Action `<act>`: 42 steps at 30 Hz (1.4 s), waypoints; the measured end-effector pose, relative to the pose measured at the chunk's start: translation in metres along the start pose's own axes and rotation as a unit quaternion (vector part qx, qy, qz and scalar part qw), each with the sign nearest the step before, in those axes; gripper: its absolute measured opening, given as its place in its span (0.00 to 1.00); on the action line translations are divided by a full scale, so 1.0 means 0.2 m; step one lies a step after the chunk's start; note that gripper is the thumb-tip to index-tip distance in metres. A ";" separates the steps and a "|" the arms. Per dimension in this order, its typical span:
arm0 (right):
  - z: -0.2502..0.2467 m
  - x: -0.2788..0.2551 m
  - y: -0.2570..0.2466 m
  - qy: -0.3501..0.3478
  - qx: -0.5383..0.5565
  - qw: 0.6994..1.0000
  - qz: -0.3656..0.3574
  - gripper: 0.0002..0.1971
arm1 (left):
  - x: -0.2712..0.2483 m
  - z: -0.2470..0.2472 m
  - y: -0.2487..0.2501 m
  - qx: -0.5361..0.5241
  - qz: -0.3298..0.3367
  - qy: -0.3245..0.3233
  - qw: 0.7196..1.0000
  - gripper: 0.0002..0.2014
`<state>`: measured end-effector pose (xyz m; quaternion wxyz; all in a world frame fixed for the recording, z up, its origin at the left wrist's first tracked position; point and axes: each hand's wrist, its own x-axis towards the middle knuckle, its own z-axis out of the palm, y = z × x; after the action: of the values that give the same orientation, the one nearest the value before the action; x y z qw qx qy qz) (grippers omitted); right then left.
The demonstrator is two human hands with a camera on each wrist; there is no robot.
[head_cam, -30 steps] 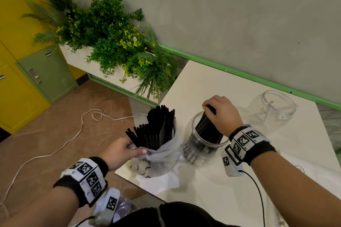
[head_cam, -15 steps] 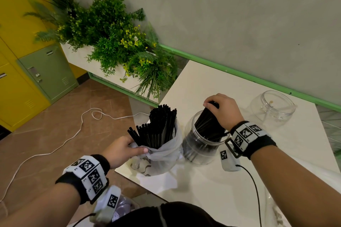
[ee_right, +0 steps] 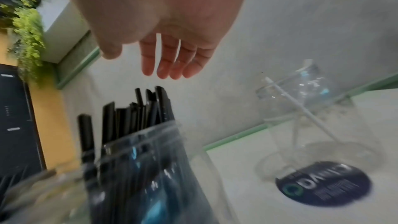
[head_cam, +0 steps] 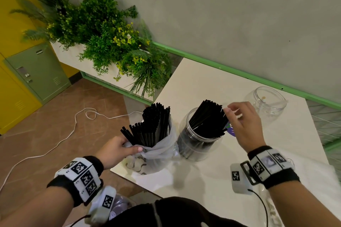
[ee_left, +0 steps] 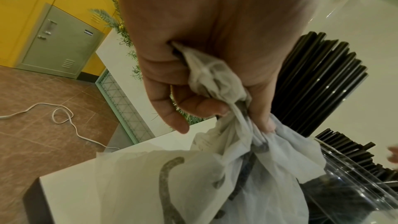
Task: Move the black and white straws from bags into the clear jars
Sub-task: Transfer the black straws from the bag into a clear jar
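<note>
A thin plastic bag [head_cam: 160, 151] full of black straws [head_cam: 151, 125] stands at the table's left corner. My left hand [head_cam: 118, 150] grips the bunched rim of that bag [ee_left: 217, 81]. Just right of it stands a clear jar [head_cam: 199, 142] with a bundle of black straws [head_cam: 208, 118] leaning out of it. My right hand [head_cam: 241, 121] hovers open at the right of that bundle, fingers spread and holding nothing [ee_right: 170, 60]. A second clear jar [head_cam: 267, 101] stands farther right; in the right wrist view it holds one white straw [ee_right: 297, 106].
The white table [head_cam: 212, 180] ends close to the bag on the left. A planter of green plants [head_cam: 110, 38] stands beyond that edge, with yellow and green lockers [head_cam: 36, 72] and a white cable [head_cam: 55, 143] on the brown floor. A round dark sticker [ee_right: 323, 183] lies on the table.
My right hand let go of the black straws in the jar and lifted away to the right, fingers opening. The left hand kept its grip on the bag.
</note>
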<state>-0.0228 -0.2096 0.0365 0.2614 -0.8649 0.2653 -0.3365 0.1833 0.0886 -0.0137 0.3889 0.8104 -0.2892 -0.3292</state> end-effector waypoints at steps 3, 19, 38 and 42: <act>0.01 -0.14 0.03 -0.040 0.014 0.998 0.045 0.27 | 0.01 0.00 0.00 0.002 0.010 -0.015 1.000 0.12; 0.19 -0.07 -0.15 -0.061 0.036 0.997 0.022 0.17 | 0.03 -0.03 -0.06 0.028 -0.012 -0.009 0.999 0.22; 0.28 0.24 -0.07 -0.104 -0.134 0.983 -0.062 0.15 | 0.02 -0.04 -0.07 0.014 0.007 -0.022 1.000 0.06; 0.28 0.26 -0.05 -0.168 -0.199 0.964 -0.051 0.20 | 0.04 -0.04 -0.06 0.026 -0.016 0.000 1.000 0.19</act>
<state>0.0538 -0.2200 0.0304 0.1072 -0.9559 0.2352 -0.1394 0.1963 0.0934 -0.0223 0.3624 0.8247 -0.2845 -0.3282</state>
